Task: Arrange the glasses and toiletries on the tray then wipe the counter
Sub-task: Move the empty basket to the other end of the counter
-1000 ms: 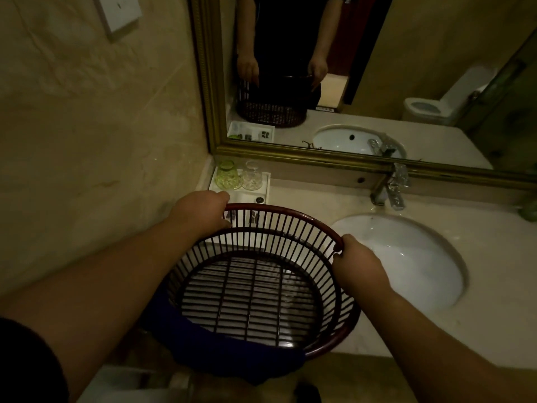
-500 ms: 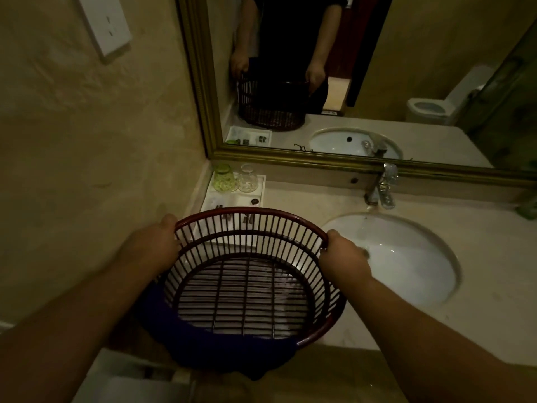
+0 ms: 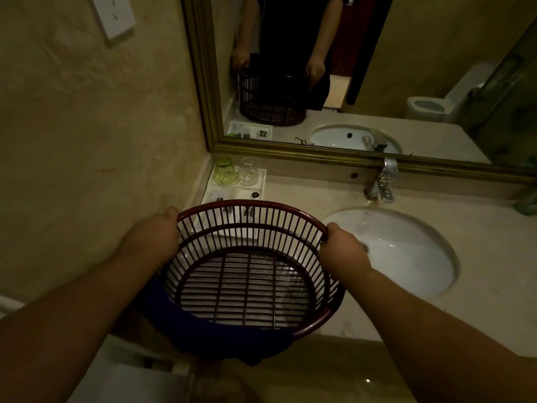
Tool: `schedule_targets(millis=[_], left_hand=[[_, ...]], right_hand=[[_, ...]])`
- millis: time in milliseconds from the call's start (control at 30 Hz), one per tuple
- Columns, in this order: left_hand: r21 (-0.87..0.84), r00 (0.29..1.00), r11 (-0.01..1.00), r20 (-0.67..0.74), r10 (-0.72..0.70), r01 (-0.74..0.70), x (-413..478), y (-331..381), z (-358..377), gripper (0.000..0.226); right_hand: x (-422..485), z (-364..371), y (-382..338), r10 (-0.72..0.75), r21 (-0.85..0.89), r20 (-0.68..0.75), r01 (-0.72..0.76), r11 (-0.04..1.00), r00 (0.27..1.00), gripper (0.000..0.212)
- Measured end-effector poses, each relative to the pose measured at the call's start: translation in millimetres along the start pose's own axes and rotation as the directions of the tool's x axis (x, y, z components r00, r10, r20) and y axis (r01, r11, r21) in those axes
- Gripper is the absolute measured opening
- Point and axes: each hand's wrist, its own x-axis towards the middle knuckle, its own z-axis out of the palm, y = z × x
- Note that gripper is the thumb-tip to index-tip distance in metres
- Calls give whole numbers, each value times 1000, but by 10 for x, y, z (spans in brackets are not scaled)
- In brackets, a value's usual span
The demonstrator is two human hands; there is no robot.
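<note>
I hold an empty dark red slatted basket (image 3: 247, 318) over the counter's front edge. My left hand (image 3: 151, 242) grips its left rim and my right hand (image 3: 343, 251) grips its right rim. A dark blue cloth (image 3: 220, 338) hangs over the basket's near rim. Behind the basket a white tray (image 3: 263, 177) sits in the counter's left corner. On its far end stand a green glass (image 3: 224, 172) and a clear glass (image 3: 248, 172), both upside down. Small dark toiletries (image 3: 255, 195) lie on the tray, partly hidden by the basket.
The beige counter (image 3: 479, 257) holds an oval white sink (image 3: 406, 257) with a chrome tap (image 3: 383, 181) on the right. A gold-framed mirror (image 3: 319, 154) runs along the back. The wall on the left carries a white socket plate (image 3: 113, 16). A green object (image 3: 527, 203) sits at far right.
My left hand slid from the basket's far rim back to its left side. The basket stayed held over the counter edge and the view shifted slightly.
</note>
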Motion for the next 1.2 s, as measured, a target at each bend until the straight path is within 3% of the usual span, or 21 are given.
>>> schedule_targets(millis=[233, 600, 1000, 1200], left_hand=[[68, 993, 994, 93, 74, -80, -62, 523, -319, 29], [116, 979, 975, 94, 180, -191, -297, 2353, -709, 28], [-11, 968, 968, -2, 249, -249, -431, 4438, -1125, 19], [-26, 960, 960, 9, 280, -280, -504, 5223, -1200, 34]], right_hand=[[-8, -387, 372, 5, 16, 44, -6, 1000, 999, 10], [-45, -1671, 1701, 99, 12, 13, -99, 995, 995, 10], [-106, -2892, 3353, 229, 62, -29, -227, 972, 973, 10], [-41, -3368, 3950, 269, 42, -35, -268, 963, 962, 4]])
